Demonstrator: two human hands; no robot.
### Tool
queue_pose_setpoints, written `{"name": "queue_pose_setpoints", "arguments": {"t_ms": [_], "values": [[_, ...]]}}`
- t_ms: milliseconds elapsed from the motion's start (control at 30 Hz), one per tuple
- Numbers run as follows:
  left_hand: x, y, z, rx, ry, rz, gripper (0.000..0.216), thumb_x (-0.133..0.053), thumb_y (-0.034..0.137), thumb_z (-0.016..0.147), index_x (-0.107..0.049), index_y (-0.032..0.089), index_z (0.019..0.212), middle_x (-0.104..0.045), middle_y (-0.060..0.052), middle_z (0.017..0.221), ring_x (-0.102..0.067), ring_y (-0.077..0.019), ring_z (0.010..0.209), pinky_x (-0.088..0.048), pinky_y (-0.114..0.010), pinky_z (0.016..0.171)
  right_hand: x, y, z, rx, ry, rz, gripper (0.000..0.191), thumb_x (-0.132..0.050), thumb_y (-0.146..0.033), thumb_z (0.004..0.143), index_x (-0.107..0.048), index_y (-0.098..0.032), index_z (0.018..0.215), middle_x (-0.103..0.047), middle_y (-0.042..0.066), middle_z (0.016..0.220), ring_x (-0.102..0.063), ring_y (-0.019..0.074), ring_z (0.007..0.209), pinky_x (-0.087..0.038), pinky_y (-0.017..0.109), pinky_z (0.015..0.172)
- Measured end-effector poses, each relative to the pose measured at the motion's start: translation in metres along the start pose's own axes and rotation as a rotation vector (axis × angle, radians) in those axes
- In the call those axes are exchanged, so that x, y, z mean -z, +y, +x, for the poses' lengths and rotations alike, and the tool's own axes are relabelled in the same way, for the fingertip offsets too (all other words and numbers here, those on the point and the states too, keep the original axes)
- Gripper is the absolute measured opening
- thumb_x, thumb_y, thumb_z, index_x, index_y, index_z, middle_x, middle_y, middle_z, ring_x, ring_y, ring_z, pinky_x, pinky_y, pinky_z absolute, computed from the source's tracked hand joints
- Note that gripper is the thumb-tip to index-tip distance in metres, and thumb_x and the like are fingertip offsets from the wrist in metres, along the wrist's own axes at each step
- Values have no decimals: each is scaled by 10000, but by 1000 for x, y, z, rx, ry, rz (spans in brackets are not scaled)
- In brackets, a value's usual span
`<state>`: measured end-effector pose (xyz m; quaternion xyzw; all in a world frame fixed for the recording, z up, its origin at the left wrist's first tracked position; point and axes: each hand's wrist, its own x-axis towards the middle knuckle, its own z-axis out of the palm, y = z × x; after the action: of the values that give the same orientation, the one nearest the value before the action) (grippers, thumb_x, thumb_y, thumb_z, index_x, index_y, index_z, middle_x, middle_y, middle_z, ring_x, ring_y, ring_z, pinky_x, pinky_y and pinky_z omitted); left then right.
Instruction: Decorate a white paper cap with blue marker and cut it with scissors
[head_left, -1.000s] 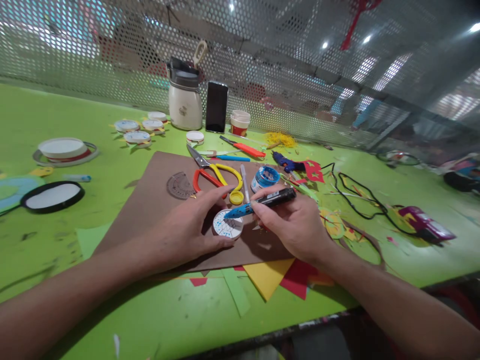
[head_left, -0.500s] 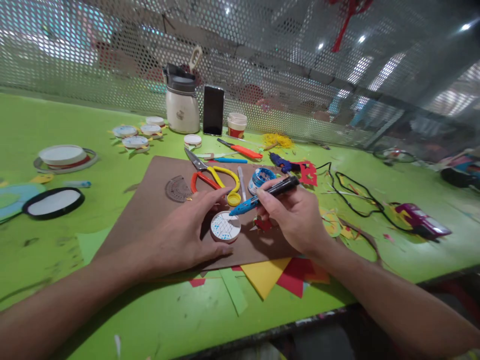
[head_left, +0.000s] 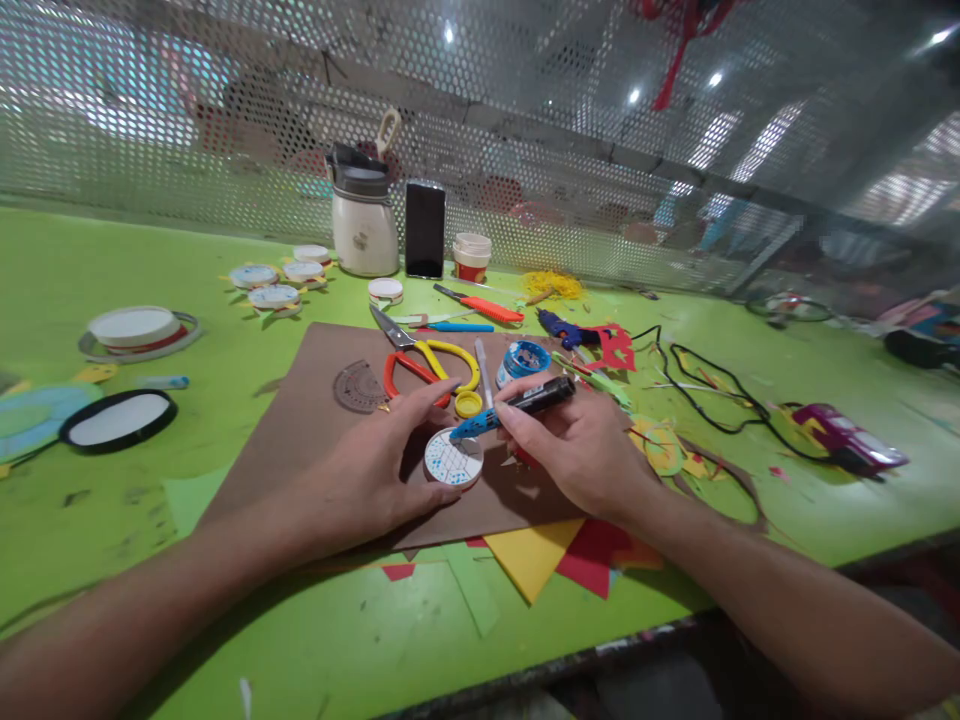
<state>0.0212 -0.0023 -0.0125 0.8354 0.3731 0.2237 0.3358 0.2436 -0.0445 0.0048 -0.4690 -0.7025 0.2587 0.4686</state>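
A small round white disc with a dark grid of lines and blue dots lies on the brown board. My left hand curves round its left side, thumb at the near edge and fingers at the far edge. In my right hand is a black marker whose front end is smeared blue, held like a pen. Its tip meets the upper part of the disc's face. Just beyond are a blue paint jar, yellow-and-orange-handled scissors, a small yellow cap and a clear protractor.
Several white discs with yellow points stand at the back left, near a white jug and a phone. An orange cutter and a blue glue gun lie behind the board. A black cable curls at right.
The marker tip has moved slightly left and down onto the disc, and my right hand has shifted left with it. My left hand stays around the disc. The view has tilted a little.
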Motion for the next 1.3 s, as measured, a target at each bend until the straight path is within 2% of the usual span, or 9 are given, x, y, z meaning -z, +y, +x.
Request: {"name": "queue_pose_setpoints", "arguments": {"t_ms": [167, 333, 533, 733, 867, 1067, 1167, 1300], "values": [[-1, 0, 1, 7, 10, 3, 842, -742, 401, 785, -387, 263, 1537, -669, -109, 1396, -667, -320, 1215, -555, -463, 1005, -5, -4, 0, -25, 35, 52, 47, -689, -241, 892, -700, -202, 915, -757, 1, 810, -700, 144, 659, -584, 274, 635], [2, 2, 1, 30, 18, 38, 801, -756, 429, 756, -463, 256, 1482, -647, -111, 1432, -638, -339, 1259, -531, -490, 1038, -3, -6, -1, -19, 13, -24, 76, -697, -228, 878, -713, -216, 951, -774, 1, 814, -722, 158, 681, -602, 279, 639], [0, -2, 1, 19, -3, 8, 847, -755, 406, 784, -393, 253, 1535, -638, -122, 1441, -649, -321, 1249, -540, -476, 1026, -2, -6, 0, 9, -2, -49, 63, -686, -222, 877, -715, -213, 932, -790, 8, 863, -737, 162, 726, -609, 280, 681], [0, -4, 2, -8, -14, 10, 897, -744, 409, 793, -331, 271, 1578, -643, -127, 1435, -649, -326, 1249, -550, -482, 1007, -3, -1, -2, 10, 32, -11, 69, -684, -247, 898, -714, -202, 941, -772, 7, 850, -707, 145, 680, -593, 282, 675], [2, 0, 2, 12, -1, 48, 834, -743, 444, 778, -419, 261, 1524, -630, -120, 1444, -628, -338, 1267, -528, -480, 1036, -3, -3, -3, 10, 47, -8, 60, -681, -235, 903, -717, -199, 935, -764, 2, 849, -688, 129, 648, -575, 263, 644], [0, -5, 4, 14, -16, 27, 914, -742, 449, 774, -341, 262, 1574, -681, -103, 1371, -668, -328, 1196, -560, -451, 965, -3, -14, -2, 30, 28, -48, 50, -666, -164, 876, -714, -172, 888, -758, -11, 770, -691, 110, 615, -568, 205, 604], [-1, -5, 5, 22, -15, 11, 900, -743, 449, 767, -363, 265, 1562, -701, -89, 1335, -681, -323, 1167, -564, -441, 950, -3, -15, -1, 31, 34, -53, 53, -662, -154, 871, -714, -157, 880, -761, -5, 767, -701, 105, 631, -572, 183, 618], [1, 0, 4, 43, -2, 26, 864, -739, 449, 755, -409, 252, 1528, -676, -94, 1373, -646, -330, 1221, -528, -462, 1012, -4, -12, -1, 40, 25, -47, 57, -661, -162, 868, -712, -153, 890, -766, 7, 789, -710, 113, 658, -582, 190, 648]]}}
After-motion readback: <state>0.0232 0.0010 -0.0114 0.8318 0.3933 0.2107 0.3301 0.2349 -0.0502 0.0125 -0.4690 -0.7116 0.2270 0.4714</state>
